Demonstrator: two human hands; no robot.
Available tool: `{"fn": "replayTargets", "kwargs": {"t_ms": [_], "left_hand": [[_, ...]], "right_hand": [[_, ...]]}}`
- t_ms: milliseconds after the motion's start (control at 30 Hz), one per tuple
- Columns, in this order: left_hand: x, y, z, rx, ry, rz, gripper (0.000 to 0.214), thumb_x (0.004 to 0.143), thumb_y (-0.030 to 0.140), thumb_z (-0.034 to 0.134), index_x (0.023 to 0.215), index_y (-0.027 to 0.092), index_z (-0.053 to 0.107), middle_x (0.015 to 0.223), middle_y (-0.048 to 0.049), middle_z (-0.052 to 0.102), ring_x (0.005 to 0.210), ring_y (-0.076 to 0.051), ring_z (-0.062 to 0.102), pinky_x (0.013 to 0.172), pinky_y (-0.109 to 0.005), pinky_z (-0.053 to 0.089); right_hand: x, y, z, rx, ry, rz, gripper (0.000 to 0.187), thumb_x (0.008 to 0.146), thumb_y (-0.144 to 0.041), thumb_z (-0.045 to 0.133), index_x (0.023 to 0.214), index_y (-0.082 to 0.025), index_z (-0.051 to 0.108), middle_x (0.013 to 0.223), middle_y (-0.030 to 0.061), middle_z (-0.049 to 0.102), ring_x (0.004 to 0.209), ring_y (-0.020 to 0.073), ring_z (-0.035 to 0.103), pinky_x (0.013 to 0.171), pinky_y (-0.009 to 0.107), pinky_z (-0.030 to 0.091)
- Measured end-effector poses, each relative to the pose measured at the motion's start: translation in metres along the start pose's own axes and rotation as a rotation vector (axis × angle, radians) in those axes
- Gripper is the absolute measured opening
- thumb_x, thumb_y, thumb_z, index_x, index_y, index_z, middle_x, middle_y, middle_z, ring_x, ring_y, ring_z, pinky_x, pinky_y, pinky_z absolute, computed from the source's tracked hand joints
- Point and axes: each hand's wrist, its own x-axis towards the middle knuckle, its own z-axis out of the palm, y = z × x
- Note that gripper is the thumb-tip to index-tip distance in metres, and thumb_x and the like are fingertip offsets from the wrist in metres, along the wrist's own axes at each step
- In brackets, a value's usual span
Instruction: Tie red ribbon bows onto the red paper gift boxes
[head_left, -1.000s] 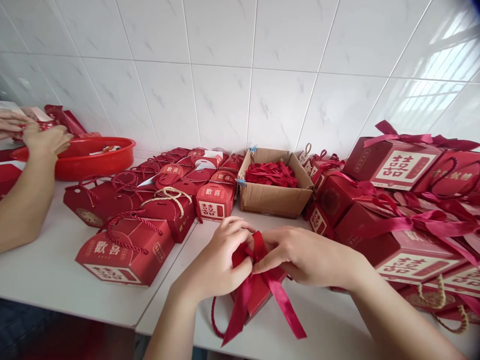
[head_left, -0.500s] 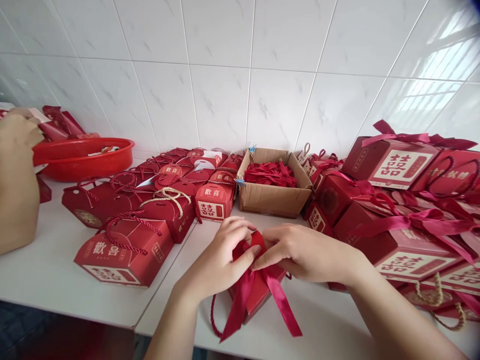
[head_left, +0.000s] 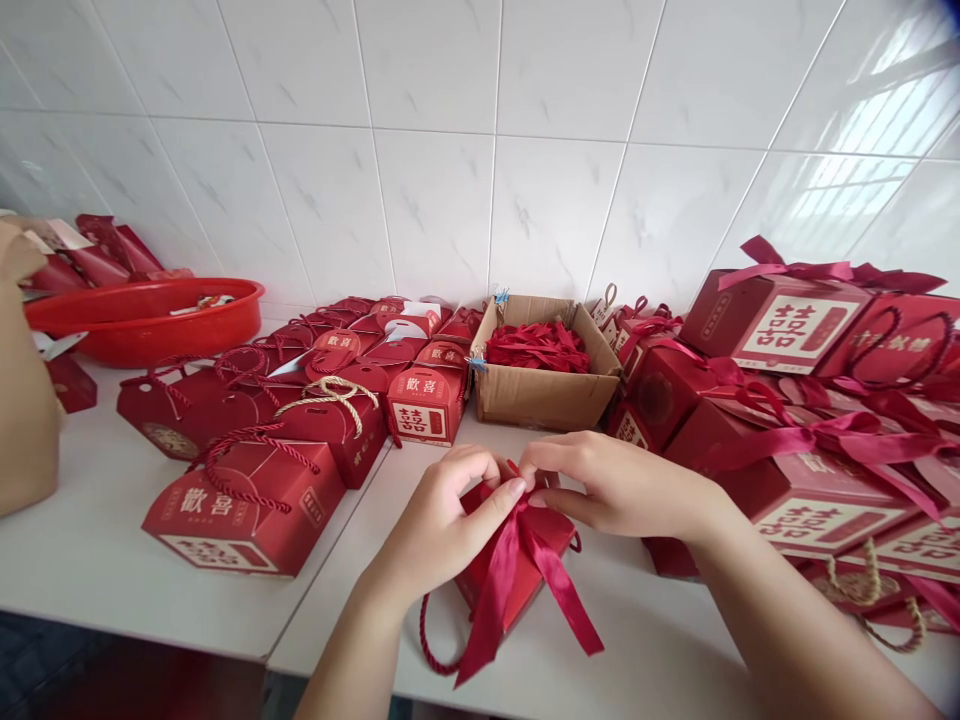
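Note:
A small red gift box [head_left: 529, 590] sits on the white table in front of me, a twisted dark-red cord handle [head_left: 429, 645] hanging down at its left. Across its top runs a crimson satin ribbon [head_left: 498, 590], its two tails falling over the near side. My left hand [head_left: 461, 520] pinches the ribbon between thumb and fingers above the box. Close against it, my right hand [head_left: 600, 485] grips the ribbon too, the fingertips of both hands almost meeting. The knot or loop between the fingers is partly hidden.
Red boxes with cord handles [head_left: 247, 510] stand in rows at left. Behind my hands is a cardboard box [head_left: 544, 395] of cut ribbons. Ribbon-tied boxes [head_left: 810, 470] are stacked at right. A red plastic basin [head_left: 172, 335] and another person's arm [head_left: 26, 390] are far left.
Both hands have drawn the ribbon tighter at the top of the box, and the upright loop has become smaller. The left tail has shifted slightly right. The other person's arm has moved left.

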Motion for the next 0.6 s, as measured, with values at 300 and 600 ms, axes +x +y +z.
{"fn": "replayTargets", "kwargs": {"t_ms": [300,600], "left_hand": [[-0.002,-0.004,-0.001,-0.077,-0.047,-0.012,0.030,0.083,0.026,0.059,0.066,0.021,0.035,0.095,-0.0025,0.063,0.091,-0.019,0.059,0.082,-0.029,0.045],[0.001,-0.012,-0.001,-0.090,-0.076,-0.003,0.035,0.079,0.027,0.066,0.065,0.022,0.034,0.090,-0.0016,0.062,0.089,-0.018,0.058,0.081,-0.028,0.045]], "right_hand": [[0.000,0.000,-0.002,0.002,-0.012,-0.007,0.013,0.089,-0.010,0.052,0.091,-0.019,0.060,0.090,-0.0015,0.065,0.079,0.0106,0.057,0.068,0.021,0.041],[-0.002,0.000,-0.005,-0.045,-0.024,0.011,0.017,0.087,-0.007,0.051,0.090,-0.019,0.061,0.089,-0.0003,0.065,0.079,0.0120,0.058,0.068,0.022,0.040]]}}
